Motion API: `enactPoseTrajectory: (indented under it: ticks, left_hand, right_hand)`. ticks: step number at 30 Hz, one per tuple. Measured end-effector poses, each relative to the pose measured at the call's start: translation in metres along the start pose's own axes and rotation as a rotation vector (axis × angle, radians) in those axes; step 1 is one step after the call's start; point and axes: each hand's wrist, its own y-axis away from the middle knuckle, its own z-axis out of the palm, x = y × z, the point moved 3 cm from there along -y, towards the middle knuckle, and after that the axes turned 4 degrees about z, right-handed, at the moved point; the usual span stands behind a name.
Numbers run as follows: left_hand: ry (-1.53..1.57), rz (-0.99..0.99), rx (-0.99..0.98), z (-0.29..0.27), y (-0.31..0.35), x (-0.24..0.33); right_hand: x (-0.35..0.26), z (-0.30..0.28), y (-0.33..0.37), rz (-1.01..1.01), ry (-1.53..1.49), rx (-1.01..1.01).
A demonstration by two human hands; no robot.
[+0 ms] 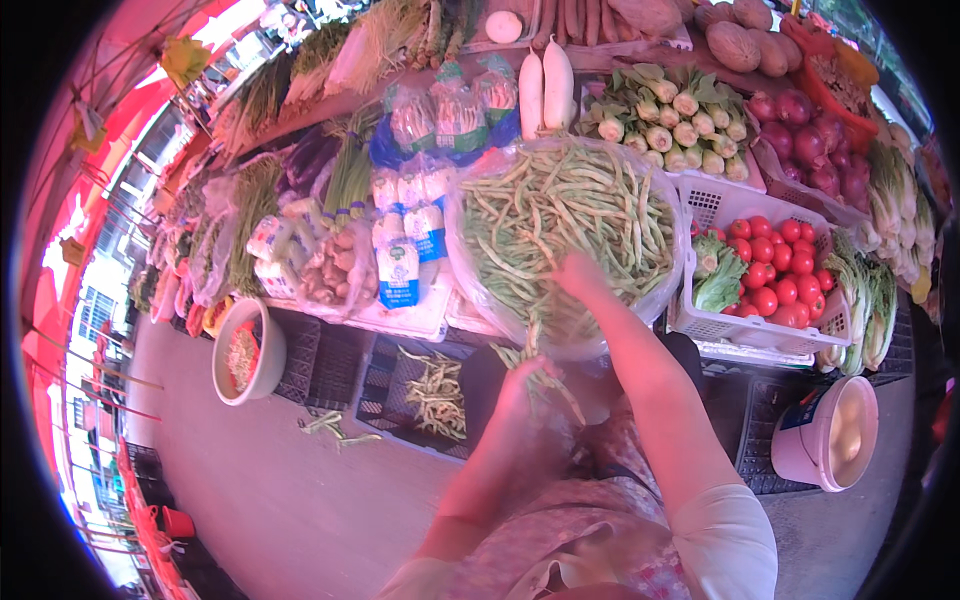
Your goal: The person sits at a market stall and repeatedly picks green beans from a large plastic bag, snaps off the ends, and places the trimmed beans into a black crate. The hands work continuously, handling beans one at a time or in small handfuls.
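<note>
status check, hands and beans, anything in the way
Left hand gripping some beans. Right hand at the bean heap, grip unclear. Nothing seen blocking either hand.

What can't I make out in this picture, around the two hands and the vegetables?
All in the head view:
Right hand: blur and its own shape hide whether its fingertips grip anything in the bean heap.
Left hand: its own fingers hide how many beans it holds.
Dark crate: the person's dark-clad leg hides its right end.
Orange roots: the top edge cuts them off.
</note>
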Motion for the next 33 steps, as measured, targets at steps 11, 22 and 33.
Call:
enactPoseTrajectory:
  ticks: [11, 22, 33]
  left_hand:
    - [0.194, 0.040, 0.007, 0.015, 0.000, 0.008]
    - [0.247, 0.072, -0.063, 0.009, -0.005, -0.007]
    - [0.462, 0.217, -0.032, -0.001, -0.027, 0.040]
  right_hand:
    - [0.022, -0.002, 0.186, -0.252, -0.639, -0.090]
    - [0.042, 0.014, 0.225, -0.097, -0.651, -0.246]
    - [0.025, -0.037, 0.114, -0.151, -0.430, 0.033]
